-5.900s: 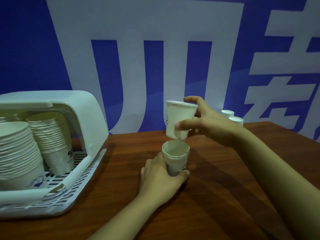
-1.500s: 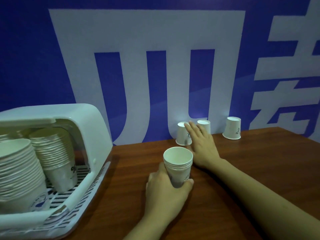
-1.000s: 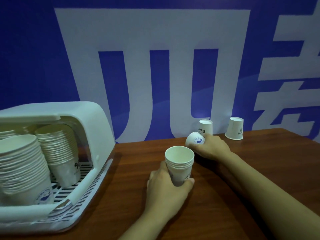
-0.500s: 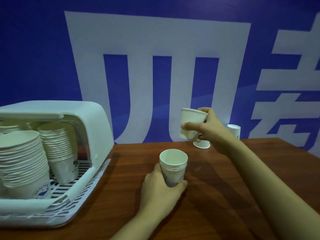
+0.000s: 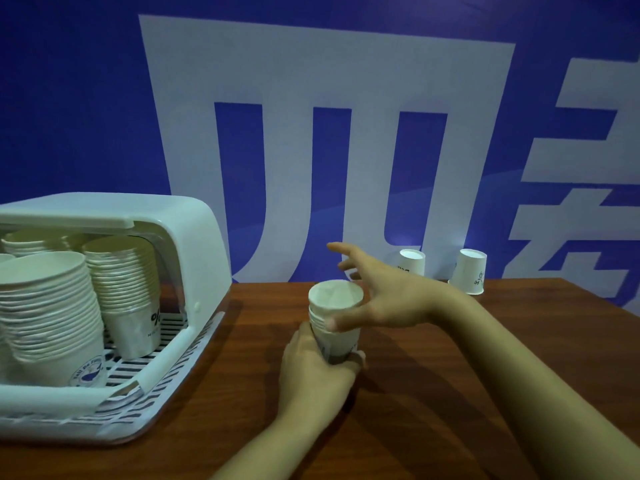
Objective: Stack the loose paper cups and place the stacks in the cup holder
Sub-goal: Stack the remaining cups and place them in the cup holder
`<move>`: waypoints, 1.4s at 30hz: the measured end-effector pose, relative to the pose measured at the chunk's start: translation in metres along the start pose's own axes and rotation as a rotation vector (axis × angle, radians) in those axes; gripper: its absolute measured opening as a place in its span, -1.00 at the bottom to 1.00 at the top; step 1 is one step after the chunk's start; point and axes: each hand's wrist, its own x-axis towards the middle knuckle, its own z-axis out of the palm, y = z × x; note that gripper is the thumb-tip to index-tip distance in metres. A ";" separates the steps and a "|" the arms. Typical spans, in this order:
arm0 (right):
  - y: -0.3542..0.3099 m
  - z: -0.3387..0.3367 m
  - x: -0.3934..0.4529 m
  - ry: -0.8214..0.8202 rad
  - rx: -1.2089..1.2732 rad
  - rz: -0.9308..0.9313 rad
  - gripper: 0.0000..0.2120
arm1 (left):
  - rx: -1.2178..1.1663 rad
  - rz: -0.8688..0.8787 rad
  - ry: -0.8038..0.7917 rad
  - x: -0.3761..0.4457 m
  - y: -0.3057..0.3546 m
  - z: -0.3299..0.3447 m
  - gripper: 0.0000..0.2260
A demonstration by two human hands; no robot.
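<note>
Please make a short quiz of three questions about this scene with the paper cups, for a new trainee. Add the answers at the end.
1. True or false: the right hand grips a cup.
2. How many loose cups stand upside down at the back of the table?
3. What does the left hand hold? A) the small cup stack B) the cup holder C) nothing

Key
1. False: its fingers are spread, with only the thumb near the stack.
2. Two: the near loose cup and the far loose cup.
3. A
</note>
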 end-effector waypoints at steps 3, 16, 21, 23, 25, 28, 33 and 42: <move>-0.006 0.005 0.000 -0.099 -0.016 0.024 -0.17 | -0.012 0.003 0.016 -0.001 0.000 0.001 -0.50; 0.037 0.020 0.026 0.369 0.320 0.074 -0.49 | 0.138 0.035 -0.025 0.002 0.002 0.002 -0.47; 0.113 0.023 0.036 0.771 0.062 0.215 -0.58 | 0.169 0.052 -0.044 0.000 0.001 0.002 -0.46; 0.133 0.022 0.036 0.694 -0.123 0.292 -0.40 | 0.176 0.064 -0.055 -0.001 0.001 0.002 -0.46; 0.145 0.021 0.036 0.588 -0.243 0.365 -0.27 | 0.179 0.070 -0.063 -0.001 0.000 0.003 -0.47; 0.153 0.026 0.033 0.545 -0.285 0.401 -0.17 | 0.181 0.075 -0.065 0.001 -0.002 0.004 -0.50; 0.154 0.030 0.029 0.840 -0.415 0.361 -0.42 | 0.191 0.086 -0.070 0.002 -0.004 0.006 -0.49; 0.156 0.026 0.027 0.887 -0.354 0.190 -0.46 | 0.185 0.106 -0.068 0.002 -0.004 0.004 -0.48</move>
